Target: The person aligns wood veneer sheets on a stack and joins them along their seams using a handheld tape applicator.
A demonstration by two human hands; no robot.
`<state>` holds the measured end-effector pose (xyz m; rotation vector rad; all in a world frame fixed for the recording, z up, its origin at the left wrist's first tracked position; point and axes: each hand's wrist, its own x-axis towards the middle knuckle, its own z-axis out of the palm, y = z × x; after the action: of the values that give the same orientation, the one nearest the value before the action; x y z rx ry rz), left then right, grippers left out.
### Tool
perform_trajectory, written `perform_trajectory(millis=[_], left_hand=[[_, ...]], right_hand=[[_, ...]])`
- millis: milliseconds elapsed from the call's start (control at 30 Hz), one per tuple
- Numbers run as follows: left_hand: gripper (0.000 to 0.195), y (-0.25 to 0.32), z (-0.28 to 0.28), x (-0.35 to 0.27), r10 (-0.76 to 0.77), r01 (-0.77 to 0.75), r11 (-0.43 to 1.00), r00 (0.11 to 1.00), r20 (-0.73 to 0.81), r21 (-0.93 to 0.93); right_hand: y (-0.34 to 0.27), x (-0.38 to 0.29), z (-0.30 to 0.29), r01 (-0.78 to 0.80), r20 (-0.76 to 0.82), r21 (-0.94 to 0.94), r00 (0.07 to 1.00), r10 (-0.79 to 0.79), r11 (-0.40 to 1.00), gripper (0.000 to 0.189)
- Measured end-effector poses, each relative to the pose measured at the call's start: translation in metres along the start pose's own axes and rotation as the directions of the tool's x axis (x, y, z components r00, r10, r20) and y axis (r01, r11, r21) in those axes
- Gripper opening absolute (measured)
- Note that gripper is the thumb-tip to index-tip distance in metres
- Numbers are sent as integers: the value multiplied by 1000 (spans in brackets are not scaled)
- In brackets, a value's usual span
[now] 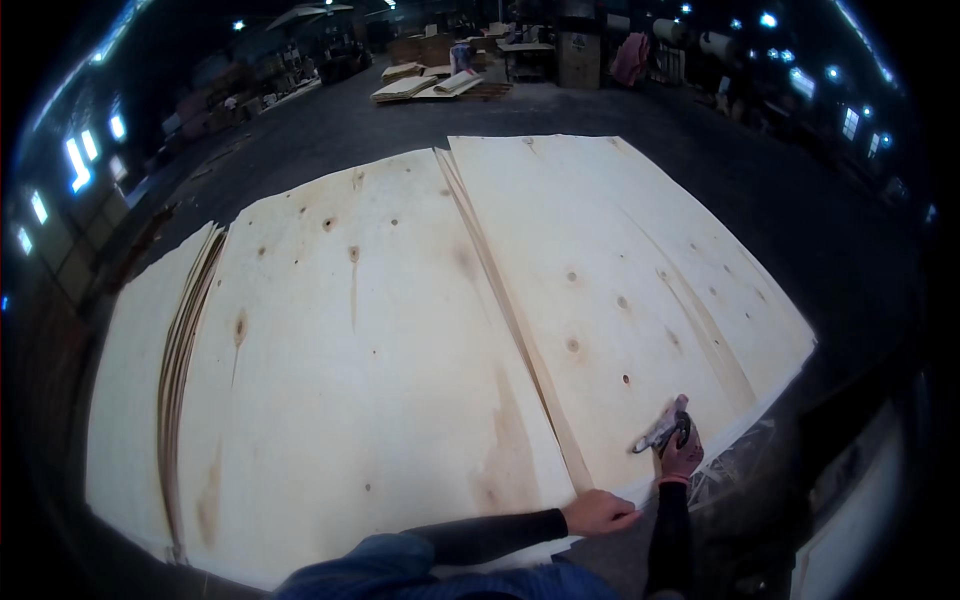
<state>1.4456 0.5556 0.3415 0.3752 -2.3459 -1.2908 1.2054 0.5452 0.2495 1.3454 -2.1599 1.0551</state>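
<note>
Large wood veneer sheets [420,315] with brown knots and stains lie in wide stacks before me. My right hand [681,454], apparently gloved, is shut on a hand-held tool [660,435] with a dark grip and a pale, worn body; its exact kind is not clear. That tool is over the near part of the right veneer sheet [600,225]. At the front edge, my left hand [600,513] rests with curled fingers by the right sheet's near corner. Whether those fingers pinch the edge is hidden.
A narrower veneer stack [139,337] stands at the left, its layered edges showing. Wood scraps [716,476] lie beside the right front edge. A pale panel [851,502] is at lower right. Across the dark floor [315,135], another person [461,56] is near more veneer stacks [405,88].
</note>
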Motion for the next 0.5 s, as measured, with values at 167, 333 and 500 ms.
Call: perform_trajectory(millis=[167, 333, 500], left_hand=[[35, 0, 0, 0, 6, -6, 1000, 1000, -5, -3], [34, 0, -1, 0, 1, -1, 1000, 1000, -7, -5], [34, 1, -1, 0, 10, -10, 1000, 1000, -10, -11]], right_hand=[[-1, 2, 0, -7, 6, 28, 1000, 6, 1000, 32], [-2, 2, 0, -8, -13, 37, 1000, 9, 999, 30], [3, 0, 2, 30, -18, -5, 999, -30, 1000, 31]])
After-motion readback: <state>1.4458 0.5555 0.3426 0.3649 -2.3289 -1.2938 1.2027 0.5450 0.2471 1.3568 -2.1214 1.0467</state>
